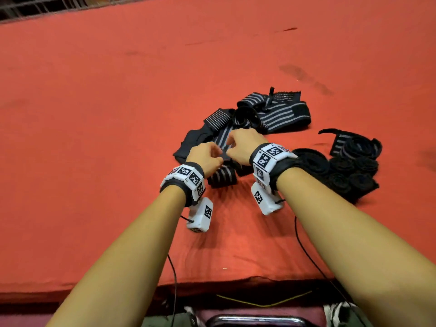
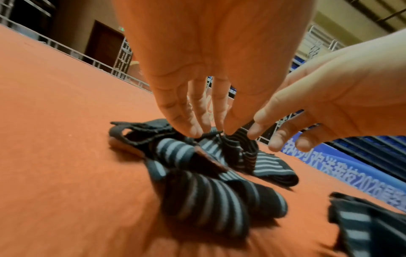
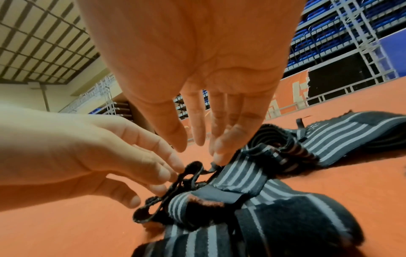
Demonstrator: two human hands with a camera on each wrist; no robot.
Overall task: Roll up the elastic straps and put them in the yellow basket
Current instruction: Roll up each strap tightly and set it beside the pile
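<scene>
Both forearms fill the near edge of the head view, reaching out over the red-covered tabletop, the largest thing in sight, which runs on to a metal railing at eleven o'clock.

At the centre lies a loose tangle of black, grey-striped elastic straps, sprawling from the hands toward one o'clock. At three o'clock, just beside the right wrist, sits a cluster of rolled straps, dark coils packed touching one another. A shorter striped strap end lies folded at six o'clock of the hands, just below the left one.

Over the near end of the tangle the left hand and right hand meet, nearly touching. In the wrist views each hand's fingers point down onto a narrow black loop at the strap's end. The left fingertips appear to pinch the bunched strap edge against the thumb, so the left grip is grasping the strap. The right fingertips touch the fabric beside the loop, though the blur leaves it unclear whether the right grip has clenched on it or merely rests there.

Each wrist carries a white tracker band with black square markers.
</scene>
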